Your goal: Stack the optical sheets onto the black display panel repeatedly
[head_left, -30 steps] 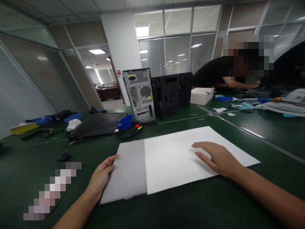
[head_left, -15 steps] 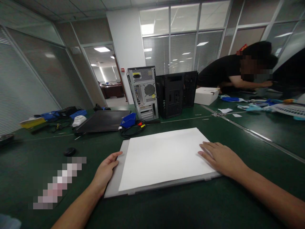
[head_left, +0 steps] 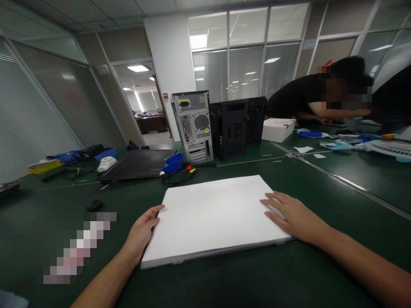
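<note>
The white sheet (head_left: pixel 212 214) lay flat over the grey panel (head_left: pixel 157 263), almost wholly covering it; a narrow strip of panel showed along the near edge, with small tabs on it; both were on the green worktop (head_left: pixel 237 282), between the two hands. The left hand (head_left: pixel 141 233) was at the left edge, its index finger and thumb parted and their tips against that edge; whether it gripped the panel could not be told, as the lower fingers were hidden. The right hand (head_left: pixel 292 216) was spread, palm down, over the right edge, its fingertips on or just above the sheet; it grasped nothing.

To the left lay a small black disc (head_left: pixel 94 205) and, nearer, a strip blurred past telling; beyond the sheet were a blue block (head_left: pixel 173 162), a coiled black cable (head_left: pixel 170 182) and a flat black screen (head_left: pixel 138 164); behind them a silver case (head_left: pixel 196 128) stood upright, with black cases (head_left: pixel 229 128) just beside it. A white box (head_left: pixel 278 129) sat to their right; paper scraps (head_left: pixel 303 149) lay near a metal strip (head_left: pixel 340 176) across the worktop; farther off, a person in a black top (head_left: pixel 293 96) bent over the far side.
</note>
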`<state>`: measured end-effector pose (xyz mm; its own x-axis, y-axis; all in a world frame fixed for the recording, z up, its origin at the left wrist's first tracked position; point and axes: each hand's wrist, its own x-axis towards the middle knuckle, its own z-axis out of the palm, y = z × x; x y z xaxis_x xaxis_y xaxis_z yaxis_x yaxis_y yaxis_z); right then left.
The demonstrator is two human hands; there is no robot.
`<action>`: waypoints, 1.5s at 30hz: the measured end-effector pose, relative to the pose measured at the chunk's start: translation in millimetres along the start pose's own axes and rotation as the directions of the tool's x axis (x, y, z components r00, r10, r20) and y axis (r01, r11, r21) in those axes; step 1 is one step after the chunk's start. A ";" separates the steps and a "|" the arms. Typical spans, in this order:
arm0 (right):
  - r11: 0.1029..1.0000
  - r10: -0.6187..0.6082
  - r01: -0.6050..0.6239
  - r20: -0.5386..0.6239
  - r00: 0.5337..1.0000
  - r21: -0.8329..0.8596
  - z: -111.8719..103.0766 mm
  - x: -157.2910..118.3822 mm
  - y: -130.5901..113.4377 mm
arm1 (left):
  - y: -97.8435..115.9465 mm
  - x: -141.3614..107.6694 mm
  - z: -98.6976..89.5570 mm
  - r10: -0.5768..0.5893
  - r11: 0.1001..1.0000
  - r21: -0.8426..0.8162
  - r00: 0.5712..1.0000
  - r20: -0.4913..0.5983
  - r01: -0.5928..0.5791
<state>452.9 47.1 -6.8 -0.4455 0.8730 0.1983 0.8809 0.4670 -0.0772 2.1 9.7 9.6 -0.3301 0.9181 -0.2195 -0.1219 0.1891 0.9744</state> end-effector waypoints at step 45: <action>0.996 -0.062 0.062 0.001 0.998 -0.056 2.5 -4.6 -5.5 | -0.4 5.0 0.3 -0.003 1.000 0.015 1.000 0.020 0.003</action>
<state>449.8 40.9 -9.7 -0.4998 0.8424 0.2014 0.8589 0.5120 -0.0101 0.8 14.3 8.0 -0.3110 0.9243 -0.2212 -0.1092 0.1965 0.9744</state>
